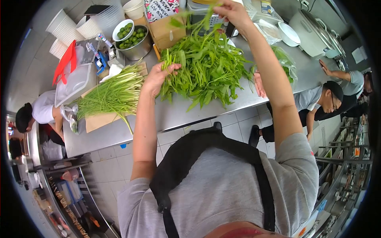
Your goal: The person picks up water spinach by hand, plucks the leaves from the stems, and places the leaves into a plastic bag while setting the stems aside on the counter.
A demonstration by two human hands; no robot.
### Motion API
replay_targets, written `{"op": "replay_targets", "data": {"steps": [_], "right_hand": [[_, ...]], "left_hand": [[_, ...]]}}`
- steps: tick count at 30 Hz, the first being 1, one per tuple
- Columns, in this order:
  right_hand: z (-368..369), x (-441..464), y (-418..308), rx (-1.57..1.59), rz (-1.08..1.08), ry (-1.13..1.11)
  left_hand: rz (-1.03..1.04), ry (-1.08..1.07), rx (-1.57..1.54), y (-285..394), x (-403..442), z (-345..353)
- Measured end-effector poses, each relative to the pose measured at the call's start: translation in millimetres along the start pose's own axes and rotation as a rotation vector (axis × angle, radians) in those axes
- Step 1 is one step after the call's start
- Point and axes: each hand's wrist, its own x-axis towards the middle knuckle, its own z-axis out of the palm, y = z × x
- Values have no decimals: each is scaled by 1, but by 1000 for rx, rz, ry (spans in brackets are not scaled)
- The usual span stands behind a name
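Observation:
A big heap of leafy greens that look like water spinach (pixel 210 67) lies on the steel table. My left hand (pixel 159 77) is closed around several pale green stems at the heap's left side. Raised above the far side of the heap, my right hand (pixel 234 16) pinches a leafy sprig (pixel 206 20) between thumb and fingers. To the left of my left hand, a spread of thin long green stalks with pale ends (pixel 115 91) rests on brown cardboard (pixel 99 121).
A steel pot (pixel 141 49) and white bowl (pixel 118 29) hold small green limes. Stacked paper cups (pixel 65 27), a plastic container (pixel 75 85), a logbook (pixel 160 10), bagged greens (pixel 283 61) and a large cooker (pixel 315 33) surround the heap. Co-workers stand right (pixel 317 99) and left (pixel 39 109).

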Motion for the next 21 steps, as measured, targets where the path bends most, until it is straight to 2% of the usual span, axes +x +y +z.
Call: {"op": "replay_targets", "data": {"steps": [1,2,4,8,10,12,15,21], "right_hand": [[-6,5,1,-254,-106,-106],[-13,9,2,-256,-108,-95],[-24,14,-11,-166,-16,72],[-27,6,-29,-259,-56,17],[-21,0,-39,-291,-87,-11],[-11,-7,-51,-313,-111,-36],[2,-11,-56,-306,-175,-82],[18,-13,-59,-254,-163,-134]], "left_hand": [[-7,-7,2,2,0,2],[-2,-16,6,5,2,2],[73,120,72,14,4,2],[260,179,4,56,11,7],[305,162,62,81,15,18],[472,79,144,96,26,29],[488,175,170,105,53,44],[512,137,84,101,77,52]]}}
